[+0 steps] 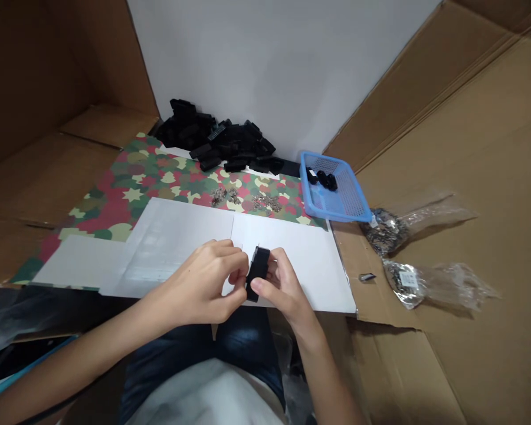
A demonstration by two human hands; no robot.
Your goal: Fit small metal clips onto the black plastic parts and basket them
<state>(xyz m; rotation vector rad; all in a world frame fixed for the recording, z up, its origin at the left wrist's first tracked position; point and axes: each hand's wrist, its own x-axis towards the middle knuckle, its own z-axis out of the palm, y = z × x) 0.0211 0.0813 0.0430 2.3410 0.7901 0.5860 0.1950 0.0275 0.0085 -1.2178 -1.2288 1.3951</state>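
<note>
A small black plastic block-like part (259, 267) is gripped by my right hand (285, 286), thumb in front and fingers behind. It stands roughly upright over the white sheet (301, 254) near the table's front edge. My left hand (219, 280) is closed at the part's left side, thumb and forefinger curled towards each other; whatever they pinch is hidden or too small to name. Beyond the hands, two little heaps of small metal pieces, a left heap (225, 196) and a right heap (266, 203), lie on the camouflage-patterned cover (159, 183).
A large pile of black plastic parts (216, 139) lies against the white wall. At the right stands a blue plastic basket (336, 209) with several black pieces (326, 180). Two clear bags of metal pieces, one farther (384, 230) and one nearer (405, 283), rest on cardboard (482, 236).
</note>
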